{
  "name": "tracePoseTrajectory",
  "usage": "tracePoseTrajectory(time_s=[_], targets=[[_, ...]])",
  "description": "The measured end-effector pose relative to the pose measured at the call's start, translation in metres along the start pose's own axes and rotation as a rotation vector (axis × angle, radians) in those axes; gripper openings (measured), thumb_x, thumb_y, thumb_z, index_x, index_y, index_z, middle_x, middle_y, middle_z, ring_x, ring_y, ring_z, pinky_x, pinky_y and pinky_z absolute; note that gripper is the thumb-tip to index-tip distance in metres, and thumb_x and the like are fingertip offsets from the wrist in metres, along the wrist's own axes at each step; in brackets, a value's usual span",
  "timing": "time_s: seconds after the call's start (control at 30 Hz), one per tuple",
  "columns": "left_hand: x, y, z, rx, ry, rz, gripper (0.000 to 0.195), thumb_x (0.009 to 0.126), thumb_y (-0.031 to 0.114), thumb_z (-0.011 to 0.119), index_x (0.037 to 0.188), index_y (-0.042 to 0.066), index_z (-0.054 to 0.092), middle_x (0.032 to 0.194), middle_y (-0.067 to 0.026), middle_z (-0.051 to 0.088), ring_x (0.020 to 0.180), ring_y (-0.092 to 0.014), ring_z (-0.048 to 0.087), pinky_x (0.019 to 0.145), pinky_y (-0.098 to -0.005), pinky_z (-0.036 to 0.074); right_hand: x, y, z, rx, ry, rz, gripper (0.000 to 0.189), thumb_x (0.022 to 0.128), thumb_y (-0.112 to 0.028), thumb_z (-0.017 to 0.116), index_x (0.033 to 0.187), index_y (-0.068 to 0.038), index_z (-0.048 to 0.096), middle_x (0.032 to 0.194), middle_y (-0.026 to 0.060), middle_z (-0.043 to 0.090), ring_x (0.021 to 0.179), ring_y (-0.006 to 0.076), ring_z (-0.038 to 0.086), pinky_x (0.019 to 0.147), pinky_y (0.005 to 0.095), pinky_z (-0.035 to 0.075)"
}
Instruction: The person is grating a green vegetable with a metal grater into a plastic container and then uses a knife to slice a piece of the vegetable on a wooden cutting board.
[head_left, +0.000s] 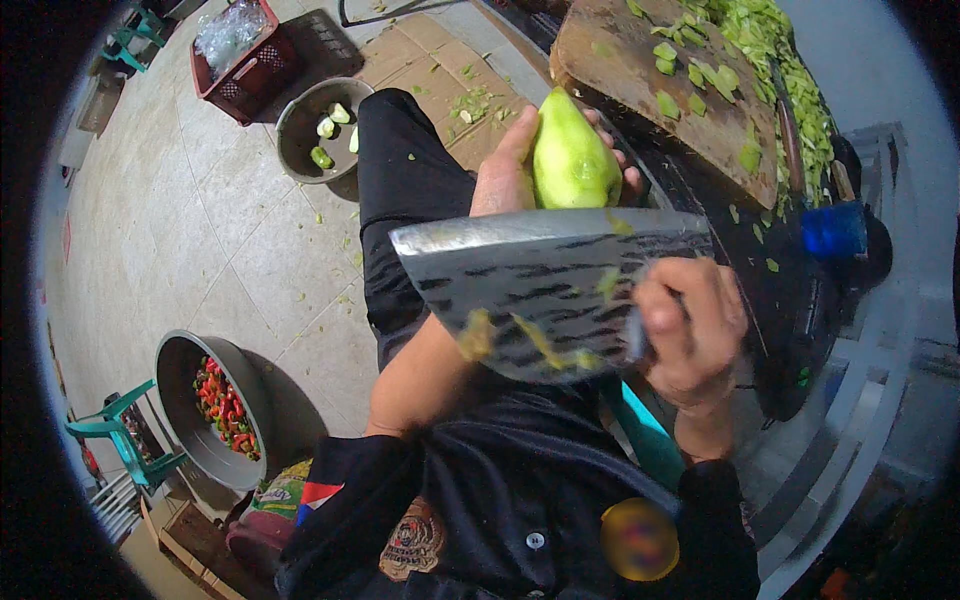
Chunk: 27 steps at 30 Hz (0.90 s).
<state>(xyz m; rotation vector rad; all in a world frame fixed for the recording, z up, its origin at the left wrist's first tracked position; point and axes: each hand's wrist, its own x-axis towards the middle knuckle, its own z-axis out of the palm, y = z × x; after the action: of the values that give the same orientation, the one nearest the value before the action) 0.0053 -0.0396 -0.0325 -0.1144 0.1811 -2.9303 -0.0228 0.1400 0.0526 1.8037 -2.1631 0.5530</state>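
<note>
My left hand (510, 169) holds a pale green peeled fruit or vegetable (574, 154), its narrow end pointing away from me. My right hand (694, 322) is closed around the handle of a wide cleaver (540, 285), whose broad blade lies just nearer to me than the fruit and covers part of my left forearm. Bits of green peel or flesh stick to the blade. Ahead on the right, a thick wooden chopping board (630, 67) bears scattered green slices, and a heap of green shreds (814, 127) lies along its far side.
A grey basin (289, 161) with a few green pieces stands on the tiled floor beside cardboard (420, 56). Farther left is a red plastic crate (251, 86) with clear plastic. A larger basin (169, 390) of red and green peppers stands by a green stool (112, 427). A blue object (834, 230) is at right.
</note>
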Motion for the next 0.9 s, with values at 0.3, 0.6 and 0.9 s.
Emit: tracePoseTrajectory(time_s=[0.3, 0.6, 0.9], targets=[[-0.008, 0.006, -0.002, 0.006, -0.078, -0.022, 0.049, 0.102, 0.045, 0.038, 0.123, 0.004, 0.053, 0.107, -0.0190, 0.064, 0.099, -0.035, 0.064, 0.093, -0.0531, 0.052, 0.004, -0.003, 0.005, -0.100, -0.088, 0.008, 0.042, 0.077, -0.047, 0.069, 0.081, -0.007, 0.058, 0.076, 0.0048, 0.052, 0.069, 0.0239, 0.053, 0.062, 0.0380, 0.037], [-0.004, -0.006, 0.009, 0.409, 0.433, 0.197, 0.054, 0.098, 0.053, 0.044, 0.123, 0.005, 0.054, 0.107, -0.0175, 0.064, 0.094, -0.033, 0.066, 0.079, -0.0447, 0.058, 0.013, -0.001, 0.001, -0.144, -0.063, -0.003, 0.068, 0.067, -0.072, 0.066, 0.072, -0.005, 0.057, 0.072, 0.0050, 0.049, 0.066, 0.0245, 0.050, 0.063, 0.0374, 0.036], [-0.008, -0.013, 0.018, 0.302, 0.330, 0.216, 0.053, 0.098, 0.052, 0.045, 0.124, 0.006, 0.052, 0.106, -0.0163, 0.064, 0.093, -0.033, 0.065, 0.083, -0.0491, 0.055, 0.011, 0.005, 0.005, -0.153, -0.079, -0.039, 0.061, 0.069, -0.067, 0.067, 0.073, -0.007, 0.057, 0.072, 0.0043, 0.049, 0.067, 0.0241, 0.051, 0.065, 0.0363, 0.037]])
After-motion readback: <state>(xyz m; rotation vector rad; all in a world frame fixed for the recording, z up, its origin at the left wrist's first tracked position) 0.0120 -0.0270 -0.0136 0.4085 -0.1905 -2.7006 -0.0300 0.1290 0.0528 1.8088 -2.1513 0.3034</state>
